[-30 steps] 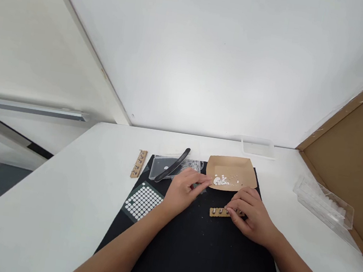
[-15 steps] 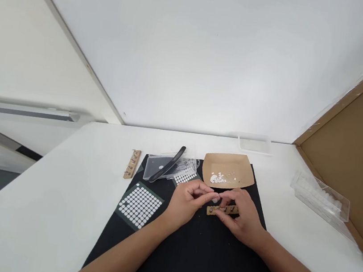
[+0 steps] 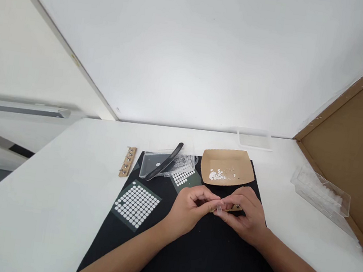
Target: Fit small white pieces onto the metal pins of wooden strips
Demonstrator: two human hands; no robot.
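Over the black mat, my left hand and my right hand meet fingertip to fingertip. Between them is a small clear plastic piece, shaped like a false nail tip. Thumb and index finger of my left hand pinch its upper end, while the right thumb and fingertips close on it from the other side. Fingers cover part of the piece. Behind my right fingers lies a brown strip with small metal fittings, mostly hidden by that hand.
Beyond the hands stands a cardboard tray with white bits inside. To the left lie two sheets of white dots, a clear case under a black nail file, and another brown strip. A clear box sits right.
My hands have drawn closer together, and the clear piece now points down between the fingertips. My right hand covers more of the brown strip. The camera view has shifted slightly.
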